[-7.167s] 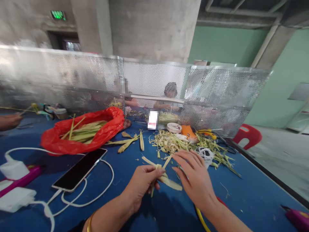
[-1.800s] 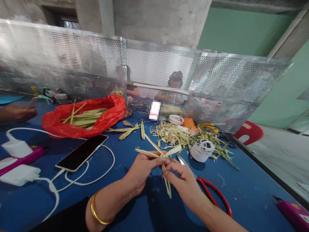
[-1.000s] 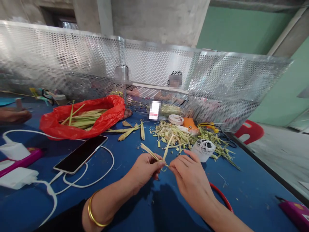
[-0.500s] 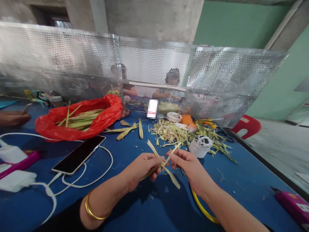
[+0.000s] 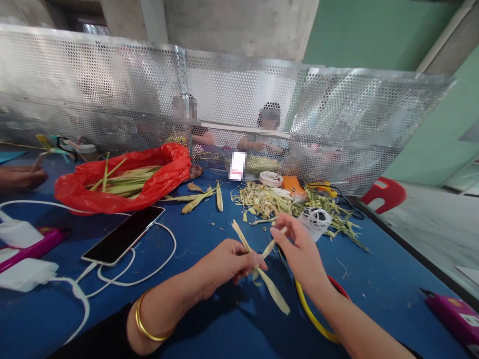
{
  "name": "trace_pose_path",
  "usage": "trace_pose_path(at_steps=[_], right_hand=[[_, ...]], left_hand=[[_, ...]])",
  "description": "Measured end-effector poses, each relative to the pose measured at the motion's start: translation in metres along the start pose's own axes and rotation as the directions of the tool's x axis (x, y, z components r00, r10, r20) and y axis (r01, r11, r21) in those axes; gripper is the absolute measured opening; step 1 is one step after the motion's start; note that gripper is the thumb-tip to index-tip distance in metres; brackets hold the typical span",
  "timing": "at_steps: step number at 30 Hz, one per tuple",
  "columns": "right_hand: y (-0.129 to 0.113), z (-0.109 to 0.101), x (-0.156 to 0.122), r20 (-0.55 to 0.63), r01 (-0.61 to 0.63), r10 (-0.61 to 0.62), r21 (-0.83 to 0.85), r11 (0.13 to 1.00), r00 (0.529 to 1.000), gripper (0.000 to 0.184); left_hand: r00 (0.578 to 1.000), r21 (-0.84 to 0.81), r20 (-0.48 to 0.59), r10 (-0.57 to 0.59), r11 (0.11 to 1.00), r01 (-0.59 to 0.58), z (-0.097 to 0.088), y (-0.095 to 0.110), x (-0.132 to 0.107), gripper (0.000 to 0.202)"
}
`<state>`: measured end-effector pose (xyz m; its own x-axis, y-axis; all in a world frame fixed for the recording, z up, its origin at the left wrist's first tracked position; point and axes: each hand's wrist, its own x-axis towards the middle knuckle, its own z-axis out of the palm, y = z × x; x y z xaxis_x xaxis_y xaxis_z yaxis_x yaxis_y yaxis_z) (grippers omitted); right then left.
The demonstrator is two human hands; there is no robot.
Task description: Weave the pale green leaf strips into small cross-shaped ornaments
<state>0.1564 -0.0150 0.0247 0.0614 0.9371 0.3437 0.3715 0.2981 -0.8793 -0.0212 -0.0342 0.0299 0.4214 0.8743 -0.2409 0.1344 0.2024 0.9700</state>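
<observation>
Pale, dry leaf strips [image 5: 275,290] cross one another in front of me, above the blue table. My left hand [image 5: 234,264] is closed on them where they cross, thumb on top. One strip end points up and away, and a wider end hangs toward me on the right. My right hand [image 5: 297,247] pinches the end of another strip [image 5: 269,248] that runs up to the right from the crossing. A yellow and red band or hoop [image 5: 312,319] lies under my right forearm, partly hidden by it.
On the left stand a red plastic bag [image 5: 75,192] of leaf strips and a phone [image 5: 125,234] with white cables. Leaf scraps [image 5: 258,199], a tape roll [image 5: 271,178] and a white cup-like holder [image 5: 316,224] lie ahead. A perforated metal screen [image 5: 232,85] closes the back. Another person's hand [image 5: 22,177] shows at left.
My right hand has risen and moved slightly right, drawing its strip end away from the crossing. The lower strip end has swung a little right. My left hand keeps its grip.
</observation>
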Motion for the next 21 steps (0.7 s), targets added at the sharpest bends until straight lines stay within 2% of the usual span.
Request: trace_pose_path(at_steps=[1, 2, 4, 6, 8, 10, 12, 15, 17, 19, 21], right_hand=[[-0.001, -0.003, 0.001, -0.077, 0.109, -0.118, -0.113, 0.988, 0.99, 0.033], [-0.002, -0.005, 0.001, -0.074, 0.209, -0.228, -0.208, 0.956, 0.971, 0.032], [-0.005, -0.006, -0.001, 0.082, 0.358, -0.349, -0.286, 0.889, 0.933, 0.019], [-0.008, -0.002, -0.006, 0.266, 0.368, -0.303, -0.24, 0.898, 0.915, 0.009], [-0.01, 0.003, -0.011, 0.345, 0.273, -0.203, -0.168, 0.947, 0.916, 0.013], [-0.012, 0.007, -0.015, 0.331, 0.175, -0.134, -0.099, 0.98, 0.934, 0.018], [-0.013, 0.01, -0.017, 0.274, 0.138, -0.12, -0.049, 0.989, 0.954, 0.021], [-0.01, 0.012, -0.019, 0.206, 0.176, -0.166, -0.034, 0.984, 0.964, 0.023], [-0.006, 0.012, -0.018, 0.217, 0.221, -0.206, -0.049, 0.974, 0.954, 0.023], [-0.003, 0.01, -0.015, 0.211, 0.265, -0.244, -0.077, 0.961, 0.946, 0.019], [-0.001, 0.003, -0.01, 0.124, 0.313, -0.298, -0.132, 0.94, 0.947, 0.012]], left_hand=[[1.0, -0.01, 0.005, -0.008, 1.0, 0.008, 0.001, 0.0, 0.0, 0.034], [1.0, -0.009, 0.01, -0.01, 1.0, 0.01, 0.002, 0.001, -0.001, 0.034], [1.0, 0.024, 0.012, -0.004, 1.0, 0.003, 0.004, 0.001, -0.001, 0.032], [1.0, 0.088, 0.003, -0.003, 0.996, 0.002, 0.008, 0.001, -0.001, 0.027], [1.0, 0.156, -0.01, -0.004, 0.988, 0.006, 0.011, 0.0, -0.001, 0.024], [1.0, 0.199, -0.004, -0.009, 0.98, 0.01, 0.014, -0.001, 0.0, 0.024], [1.0, 0.206, 0.019, -0.021, 0.978, 0.017, 0.015, -0.001, 0.0, 0.027], [0.996, 0.202, 0.07, -0.055, 0.979, 0.039, 0.016, -0.002, -0.001, 0.03], [0.994, 0.199, 0.086, -0.07, 0.979, 0.052, 0.015, -0.002, -0.001, 0.032], [0.996, 0.149, 0.06, -0.061, 0.988, 0.051, 0.013, -0.001, -0.001, 0.033], [1.0, 0.038, 0.002, -0.031, 0.999, 0.031, 0.009, 0.001, 0.0, 0.033]])
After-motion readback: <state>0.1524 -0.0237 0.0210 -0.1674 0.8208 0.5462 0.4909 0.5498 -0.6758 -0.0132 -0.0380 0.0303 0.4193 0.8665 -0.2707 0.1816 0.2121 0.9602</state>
